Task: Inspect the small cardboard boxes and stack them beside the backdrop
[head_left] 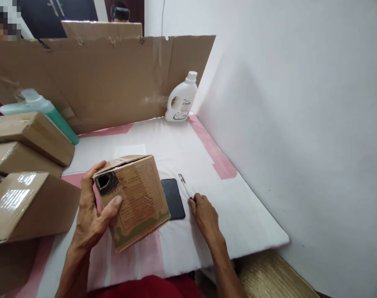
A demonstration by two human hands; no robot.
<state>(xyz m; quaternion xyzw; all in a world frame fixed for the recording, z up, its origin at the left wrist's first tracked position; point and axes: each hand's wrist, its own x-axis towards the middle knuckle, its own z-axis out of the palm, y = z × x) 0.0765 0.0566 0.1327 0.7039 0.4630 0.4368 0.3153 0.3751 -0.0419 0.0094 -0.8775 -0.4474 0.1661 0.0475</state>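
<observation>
My left hand (90, 215) grips a small cardboard box (141, 198) by its left side, thumb on the printed face and fingers behind. The box is held tilted above the table; a dark-edged hole (104, 182) opens at its upper left corner. Printed text and a green wavy band mark the face. My right hand (205, 215) pinches the dark near end of a slim clear pen (185, 187), which points away from me over the white cloth. Between the box and the pen lies a black smartphone (175, 200), partly covered by the box.
Several cardboard boxes (36, 207) are stacked at the left. Behind them leans a green bottle (56, 118). A white jug (182, 101) stands against the cardboard partition (114, 82) at the back. A white wall (300, 124) bounds the table (250, 223) on the right.
</observation>
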